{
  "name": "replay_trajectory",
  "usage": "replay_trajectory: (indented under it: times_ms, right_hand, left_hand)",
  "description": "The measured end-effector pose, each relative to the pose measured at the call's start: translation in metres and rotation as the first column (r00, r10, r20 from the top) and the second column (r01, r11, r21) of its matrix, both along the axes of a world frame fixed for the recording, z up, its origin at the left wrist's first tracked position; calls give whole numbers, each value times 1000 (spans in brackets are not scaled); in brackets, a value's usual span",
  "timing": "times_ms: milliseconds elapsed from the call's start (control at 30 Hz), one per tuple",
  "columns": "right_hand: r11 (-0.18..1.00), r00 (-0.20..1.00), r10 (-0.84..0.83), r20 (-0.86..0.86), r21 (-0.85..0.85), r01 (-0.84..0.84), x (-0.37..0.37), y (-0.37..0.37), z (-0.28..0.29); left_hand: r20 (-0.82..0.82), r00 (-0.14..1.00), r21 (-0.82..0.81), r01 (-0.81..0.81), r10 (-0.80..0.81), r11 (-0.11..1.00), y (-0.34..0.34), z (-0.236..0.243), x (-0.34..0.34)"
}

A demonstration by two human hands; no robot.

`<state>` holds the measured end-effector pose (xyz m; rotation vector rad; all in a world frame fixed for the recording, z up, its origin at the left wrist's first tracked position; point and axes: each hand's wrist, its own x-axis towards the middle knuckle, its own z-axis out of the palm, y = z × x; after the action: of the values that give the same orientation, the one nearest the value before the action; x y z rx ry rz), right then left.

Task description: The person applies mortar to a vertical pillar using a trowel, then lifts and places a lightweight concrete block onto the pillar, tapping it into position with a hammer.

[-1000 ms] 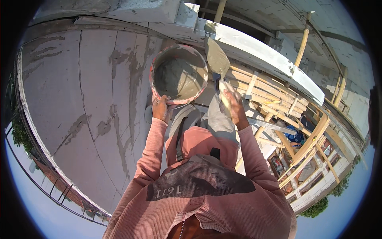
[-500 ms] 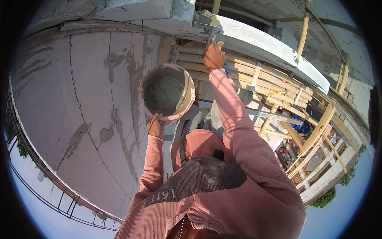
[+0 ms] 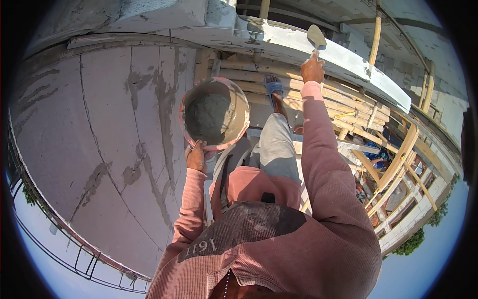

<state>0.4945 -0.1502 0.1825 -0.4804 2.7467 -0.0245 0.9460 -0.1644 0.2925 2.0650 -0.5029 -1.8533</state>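
Note:
At centre left, my left hand grips the near rim of a round bucket with a reddish rim, holding wet grey mortar. My right hand is closed on the handle of a trowel, whose grey, leaf-shaped blade overlaps the top of a white block ledge at upper right. Whether the blade touches the ledge I cannot tell. My sandalled foot is below and left of that hand, over bamboo poles.
A pale wall panel with grey patches fills the left. Bamboo poles run below the ledge, with timber scaffolding lower right. An upright pole stands behind the ledge. A metal railing curves along the lower left edge.
My right hand reached up with the mortar-laden trowel to the ledge, then moved right along it. My left hand and the bucket moved slightly left and down overall. My foot has come into view.

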Motion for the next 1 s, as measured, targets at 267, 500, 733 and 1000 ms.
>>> replay_trajectory:
  times_ms: [267,500,733,1000]
  right_hand:
    - [835,963,154,-221,-491,-246,0,109,10]
    - [759,391,86,916,-314,570,110,164,150]
    - [825,755,445,482,-549,-136,158,130,84]
    - [767,71,97,993,-120,630,130,169,140]
  left_hand:
    - [8,984,-112,178,-178,978,-13,4,-43]
    - [42,871,-357,470,-489,807,-25,-9,-64]
    - [220,666,-367,734,-713,572,-31,34,-127]
    - [-91,843,-280,489,-529,826,-45,28,-137]
